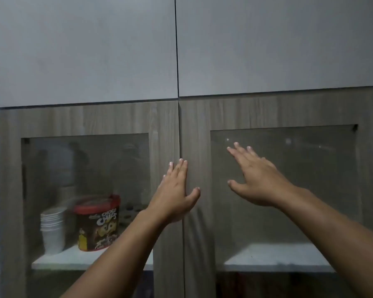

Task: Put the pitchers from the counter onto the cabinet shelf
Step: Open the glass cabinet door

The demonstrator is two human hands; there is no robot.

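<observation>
both doors are shut. left hand [174, 191] lies flat, fingers together; right hand [254, 171] spread wide (holding nothing). hook fingertips into the middle gap [179, 134] just past them, pull slowly.

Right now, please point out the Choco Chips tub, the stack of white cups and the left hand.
Choco Chips tub [99, 225]: head view, on its printed front.
Stack of white cups [52, 231]: head view, on the side wall.
Left hand [176, 190]: head view, on its back.
</observation>
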